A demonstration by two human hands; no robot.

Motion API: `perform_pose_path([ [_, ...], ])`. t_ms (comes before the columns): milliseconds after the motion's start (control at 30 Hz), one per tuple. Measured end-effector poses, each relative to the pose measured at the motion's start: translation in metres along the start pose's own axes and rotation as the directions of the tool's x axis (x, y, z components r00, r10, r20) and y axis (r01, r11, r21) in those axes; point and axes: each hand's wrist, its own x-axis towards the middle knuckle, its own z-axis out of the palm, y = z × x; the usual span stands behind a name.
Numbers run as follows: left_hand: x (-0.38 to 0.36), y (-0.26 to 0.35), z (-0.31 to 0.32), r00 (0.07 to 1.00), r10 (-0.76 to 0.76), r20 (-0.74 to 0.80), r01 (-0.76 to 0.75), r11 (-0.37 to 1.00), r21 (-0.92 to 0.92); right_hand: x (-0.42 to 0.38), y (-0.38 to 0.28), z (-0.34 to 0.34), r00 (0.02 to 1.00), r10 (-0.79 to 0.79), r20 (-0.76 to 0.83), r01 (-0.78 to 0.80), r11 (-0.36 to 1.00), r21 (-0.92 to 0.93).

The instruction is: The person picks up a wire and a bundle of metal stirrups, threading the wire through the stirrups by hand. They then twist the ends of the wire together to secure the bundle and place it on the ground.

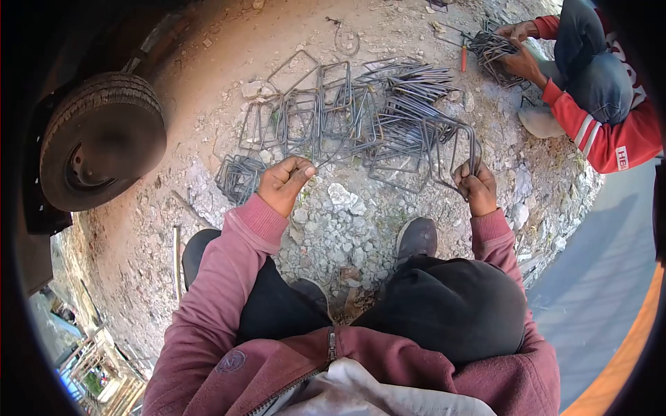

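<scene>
My right hand [476, 186] is closed around the bent corner of several steel rebar stirrups [454, 123], which lean up from the pile. My left hand [283, 184] is pinched shut at the pile's near edge, with a thin dark wire [327, 161] running from its fingertips toward the stirrups. Rectangular stirrups [300, 121] lie in a tangled heap on the ground ahead of both hands. Left of that heap, close by my left hand, sits a smaller bundle of stirrups [239, 177].
A co-worker in a red sleeve [590, 132] crouches at the upper right, hands on another stirrup bundle [494, 54]. A red-handled tool [463, 57] lies nearby. A vehicle wheel [100, 142] stands at left. Broken stones [336, 232] cover the ground between my feet.
</scene>
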Motion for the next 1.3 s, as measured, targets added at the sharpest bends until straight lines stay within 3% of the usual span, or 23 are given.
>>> perform_pose_path([
  [33,-0.001,-0.004,0.0,1.0,0.003,0.01,-0.003,1.0,-0.005,-0.005,-0.012,0.013,0.975,-0.224,-0.004,0.221,0.965,-0.14],
  [100,-0.002,-0.011,0.002,0.999,0.041,0.032,-0.041,0.999,0.026,0.005,-0.023,0.026,0.91,-0.362,0.204,0.406,0.67,-0.622],
  [133,-0.001,-0.011,0.002,0.997,0.064,0.042,-0.066,0.997,0.045,0.016,-0.014,0.036,0.901,-0.388,0.192,0.392,0.543,-0.743],
  [167,-0.001,-0.008,0.002,0.998,0.061,0.032,-0.062,0.997,0.052,0.028,0.015,0.033,0.904,-0.345,0.254,0.368,0.322,-0.872],
  [233,-0.005,-0.001,0.003,0.999,0.054,0.004,-0.054,0.996,0.067,0.049,0.06,0.045,0.943,-0.173,0.284,0.31,0.15,-0.939],
  [267,-0.007,0.0,0.003,0.999,0.041,-0.014,-0.04,0.997,0.062,0.05,0.086,0.046,0.956,-0.003,0.295,0.292,0.143,-0.946],
  [333,-0.009,-0.001,0.0,0.999,0.009,-0.047,-0.007,0.998,0.055,0.045,0.131,0.048,0.912,-0.173,0.372,0.372,-0.031,-0.928],
  [367,-0.008,-0.008,-0.003,0.996,0.08,-0.049,-0.077,0.996,0.054,0.041,0.143,0.051,0.876,-0.248,0.413,0.395,-0.119,-0.911],
  [433,-0.009,-0.018,-0.004,0.975,0.215,-0.058,-0.213,0.976,0.043,0.038,0.14,0.057,0.895,-0.108,0.433,0.415,-0.158,-0.896],
  [500,-0.015,-0.008,-0.009,0.997,0.059,-0.047,-0.055,0.995,0.088,0.042,0.135,0.058,0.901,0.13,0.414,0.433,-0.213,-0.876],
  [533,-0.017,-0.001,-0.01,0.999,-0.019,-0.044,0.023,0.994,0.11,0.041,0.135,0.057,0.89,0.159,0.428,0.453,-0.205,-0.867],
  [633,-0.016,-0.007,-0.007,0.995,0.097,-0.011,-0.097,0.994,0.049,0.035,0.136,0.056,0.863,0.201,0.463,0.499,-0.201,-0.843],
  [700,-0.018,-0.005,-0.006,0.998,0.058,0.012,-0.059,0.992,0.113,0.031,0.133,0.057,0.856,0.178,0.485,0.515,-0.239,-0.823],
  [800,-0.017,-0.009,-0.005,0.999,0.025,0.034,-0.029,0.99,0.141,0.033,0.109,0.046,0.784,0.226,0.578,0.536,0.225,-0.814],
  [833,-0.016,-0.011,-0.005,0.999,0.02,0.036,-0.025,0.991,0.134,0.033,0.098,0.045,0.823,0.293,0.486,0.253,0.577,-0.777],
  [867,-0.014,-0.011,-0.003,0.999,0.027,0.036,-0.032,0.991,0.128,0.033,0.084,0.043,0.824,0.389,0.412,-0.085,0.804,-0.589],
  [900,-0.012,-0.011,-0.001,0.999,0.039,0.035,-0.043,0.992,0.119,0.033,0.069,0.041,0.789,0.492,0.369,-0.405,0.867,-0.289],
  [933,-0.009,-0.012,0.003,0.998,0.051,0.034,-0.054,0.993,0.107,0.03,0.056,0.039,0.77,0.533,0.352,-0.532,0.84,-0.109],
  [1033,0.0,-0.016,0.016,0.994,0.067,0.091,-0.082,0.982,0.171,0.015,0.034,0.028,0.813,0.508,0.283,-0.538,0.843,0.031],
  [1100,0.004,-0.022,0.028,0.994,0.09,0.067,-0.105,0.953,0.283,0.009,0.03,0.022,0.886,0.44,0.148,-0.4,0.885,-0.24],
  [1167,0.01,-0.029,0.036,0.996,0.052,0.078,-0.076,0.935,0.347,0.01,0.032,0.004,0.943,0.327,0.06,-0.228,0.768,-0.599],
  [1200,0.012,-0.031,0.042,0.993,0.092,0.071,-0.11,0.937,0.33,0.008,0.01,0.012,0.925,0.376,0.044,-0.295,0.788,-0.541],
  [1300,0.018,-0.034,0.053,0.995,0.01,0.095,-0.05,0.903,0.427,0.003,-0.018,0.021,0.948,0.319,-0.018,-0.313,0.915,-0.256],
])
